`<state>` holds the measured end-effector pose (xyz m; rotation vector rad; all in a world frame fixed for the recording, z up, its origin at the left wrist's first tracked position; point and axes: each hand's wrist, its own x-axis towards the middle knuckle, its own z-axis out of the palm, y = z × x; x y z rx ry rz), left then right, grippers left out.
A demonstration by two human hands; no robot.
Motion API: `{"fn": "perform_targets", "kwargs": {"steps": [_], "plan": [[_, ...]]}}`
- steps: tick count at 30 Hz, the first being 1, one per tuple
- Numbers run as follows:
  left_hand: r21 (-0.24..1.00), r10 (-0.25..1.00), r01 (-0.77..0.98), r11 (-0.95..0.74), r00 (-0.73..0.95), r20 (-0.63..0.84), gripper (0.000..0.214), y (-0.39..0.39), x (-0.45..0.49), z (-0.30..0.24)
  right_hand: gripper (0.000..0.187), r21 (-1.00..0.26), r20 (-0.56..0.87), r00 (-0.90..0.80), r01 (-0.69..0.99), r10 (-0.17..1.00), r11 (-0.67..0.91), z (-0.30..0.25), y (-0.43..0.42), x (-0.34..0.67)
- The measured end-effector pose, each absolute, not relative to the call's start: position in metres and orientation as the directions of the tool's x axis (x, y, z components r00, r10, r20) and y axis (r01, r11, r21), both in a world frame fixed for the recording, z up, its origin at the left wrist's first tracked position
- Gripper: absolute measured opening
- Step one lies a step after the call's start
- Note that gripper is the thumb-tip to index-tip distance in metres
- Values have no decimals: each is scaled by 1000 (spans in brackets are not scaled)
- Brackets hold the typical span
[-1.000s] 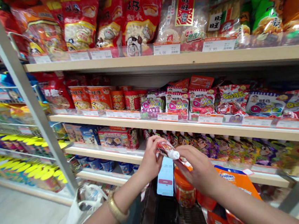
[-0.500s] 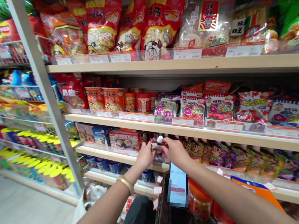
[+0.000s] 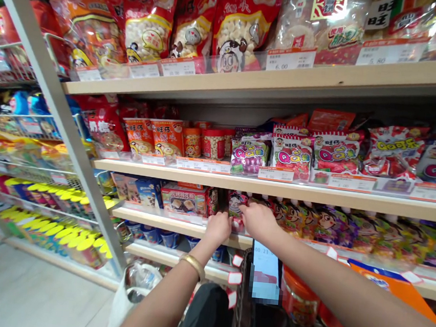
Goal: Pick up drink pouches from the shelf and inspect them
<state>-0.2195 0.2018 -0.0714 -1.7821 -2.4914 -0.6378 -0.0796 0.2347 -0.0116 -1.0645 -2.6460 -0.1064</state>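
Observation:
A small dark red spouted pouch point(image 3: 236, 201) with a cartoon face stands upright at the front of the third shelf down. My right hand point(image 3: 261, 220) grips its right side with bent fingers. Low at the pouch's left corner, my left hand point(image 3: 218, 229) is closed, its fingertips against the pouch and partly hidden. A gold bangle point(image 3: 192, 265) circles my left wrist. Left of the pouch is another dark pouch point(image 3: 213, 201), then a red and white box point(image 3: 183, 200). Several colourful spouted pouches point(image 3: 328, 224) line up to the right.
A dark woven basket point(image 3: 240, 309) below my hands holds a phone point(image 3: 265, 271), a red-lidded jar point(image 3: 300, 297) and an orange package point(image 3: 387, 288). Above, a wooden shelf point(image 3: 186, 175) carries candy bags point(image 3: 291, 157). A metal upright point(image 3: 51, 91) stands left. A white bag point(image 3: 128, 293) sits on the floor.
The pouch, tilted between both hands before, now stands upright among the shelf goods. Both hands have moved in with it, the left slightly lower. The camera view has come closer to the shelves.

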Motion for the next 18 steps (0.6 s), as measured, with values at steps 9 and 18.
{"fn": "perform_targets", "kwargs": {"steps": [9,18], "plan": [[358,724,872,335,-481,495,31,186,-228,-56,27,-67,251,-707,668,661,741,-11,226,-84],[448,655,823,349,-556,511,20,195,-232,-53,38,-352,234,-735,546,636,760,-13,225,-107]]}}
